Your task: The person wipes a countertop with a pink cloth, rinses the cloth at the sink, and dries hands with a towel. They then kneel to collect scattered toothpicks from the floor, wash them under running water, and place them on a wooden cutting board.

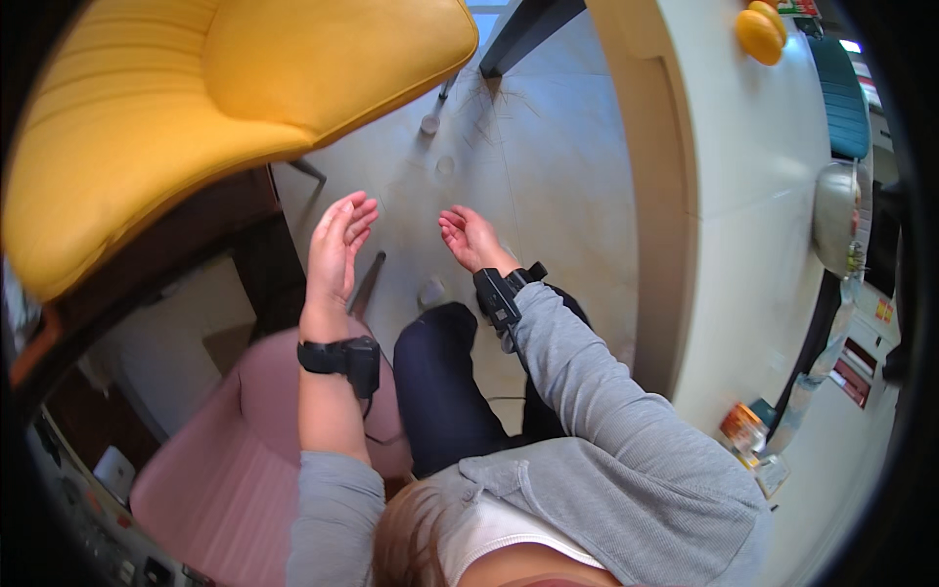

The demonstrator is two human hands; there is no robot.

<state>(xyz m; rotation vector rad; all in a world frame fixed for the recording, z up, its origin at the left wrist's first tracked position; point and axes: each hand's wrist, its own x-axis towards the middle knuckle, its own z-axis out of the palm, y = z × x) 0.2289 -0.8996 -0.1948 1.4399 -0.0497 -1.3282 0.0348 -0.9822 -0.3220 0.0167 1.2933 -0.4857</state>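
Both hands are raised over the tiled floor, apart from each other. My left hand (341,242) is upright with its fingers a little bent, and holds nothing. It is nearest to the yellow leather chair (264,81) above it; a black strapped device (359,365) sits on that forearm. My right hand (469,238) is half curled, palm turned inward, also with nothing in it. Another black device (499,297) is strapped at its wrist, by the grey sleeve. A pink chair (235,455) lies below and left of my left arm.
A white table (755,183) runs along the right, bearing yellow round objects (760,35), a metal bowl (835,216) and small packages (742,425). Beyond it is a teal chair (840,95). Dark table leg (521,37) and thin scattered sticks (506,103) are on the floor ahead.
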